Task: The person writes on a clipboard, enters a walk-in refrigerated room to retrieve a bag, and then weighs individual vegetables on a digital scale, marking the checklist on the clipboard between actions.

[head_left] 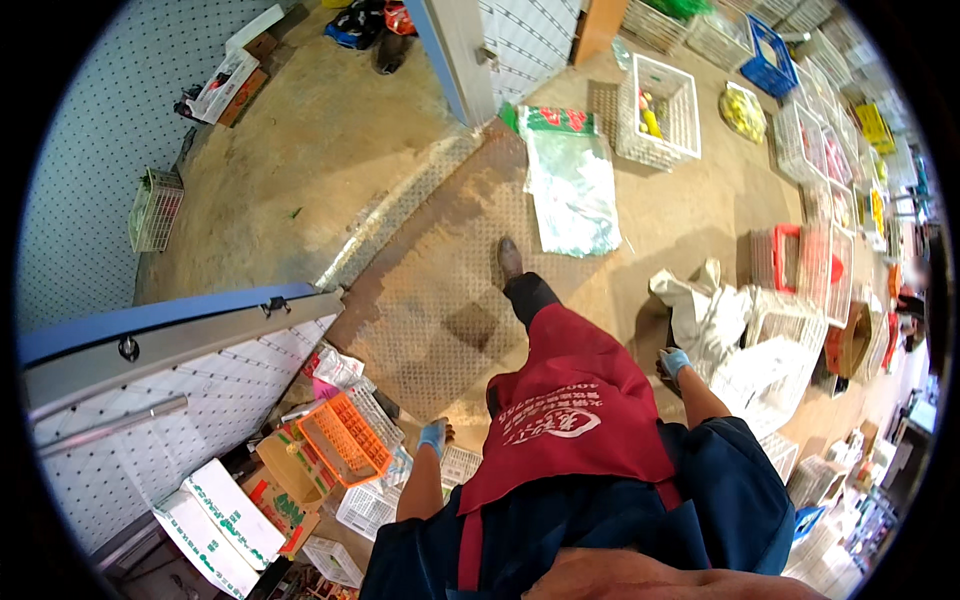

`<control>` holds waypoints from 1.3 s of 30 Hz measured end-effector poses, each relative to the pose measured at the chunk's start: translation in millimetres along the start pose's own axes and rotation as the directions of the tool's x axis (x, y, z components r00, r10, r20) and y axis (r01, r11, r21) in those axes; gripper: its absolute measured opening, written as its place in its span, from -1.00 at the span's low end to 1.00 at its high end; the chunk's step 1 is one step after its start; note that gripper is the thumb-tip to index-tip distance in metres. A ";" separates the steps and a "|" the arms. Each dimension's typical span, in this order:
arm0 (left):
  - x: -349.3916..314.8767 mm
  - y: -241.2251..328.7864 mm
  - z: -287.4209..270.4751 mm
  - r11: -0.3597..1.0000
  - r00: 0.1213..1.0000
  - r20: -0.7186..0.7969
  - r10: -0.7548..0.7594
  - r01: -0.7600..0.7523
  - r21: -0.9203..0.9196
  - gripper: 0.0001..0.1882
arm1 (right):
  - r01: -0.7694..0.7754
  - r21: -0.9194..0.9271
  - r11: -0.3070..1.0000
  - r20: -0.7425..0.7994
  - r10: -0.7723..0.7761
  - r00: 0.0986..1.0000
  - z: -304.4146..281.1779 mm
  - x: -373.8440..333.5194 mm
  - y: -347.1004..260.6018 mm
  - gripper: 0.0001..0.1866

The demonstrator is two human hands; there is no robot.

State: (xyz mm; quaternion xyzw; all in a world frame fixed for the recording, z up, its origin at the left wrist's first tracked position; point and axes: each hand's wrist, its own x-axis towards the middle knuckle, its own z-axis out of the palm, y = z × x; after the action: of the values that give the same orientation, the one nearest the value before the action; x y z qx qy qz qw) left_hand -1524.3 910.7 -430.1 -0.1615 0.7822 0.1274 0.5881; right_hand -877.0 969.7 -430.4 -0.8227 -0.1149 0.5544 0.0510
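No completed handling can be confirmed. Left of the brown patterned metal floor plate (pixel 400 335), the orange gridded plastic basket (pixel 345 438) is untouched by the left hand (pixel 434 436), its fingers apparently loosely open, empty. Right of the plate, the crumpled white sack (pixel 705 318) is placed near the right hand (pixel 673 362), whose grip cannot be told.

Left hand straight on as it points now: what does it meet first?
Left hand: probably the floor plate, with nothing visible in between. How high the hand hangs above it is unclear.
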 end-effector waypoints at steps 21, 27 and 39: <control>-73.0 272.9 -17.5 0.994 0.996 0.083 0.038 -0.029 -0.104 -0.71 | 0.571 -0.398 0.718 0.288 -0.493 0.821 319.7 48.6 -716.1 -0.64; -37.6 436.9 -48.5 0.998 0.994 0.104 -0.019 0.012 0.065 -0.76 | 0.575 -0.472 0.668 0.140 -0.588 0.797 361.6 36.1 -794.2 -0.66; -80.6 911.7 -26.6 0.905 0.874 0.249 0.417 -0.374 -0.203 -0.72 | 0.105 0.181 0.978 0.075 -0.120 0.990 388.4 50.1 -994.4 -0.62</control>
State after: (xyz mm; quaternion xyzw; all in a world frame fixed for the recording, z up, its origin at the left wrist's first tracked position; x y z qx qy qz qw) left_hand -1894.0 1743.2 -336.8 -0.0210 0.6933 0.3251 0.6429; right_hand -1349.6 1928.0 -413.0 -0.7827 -0.1138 0.5932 0.1503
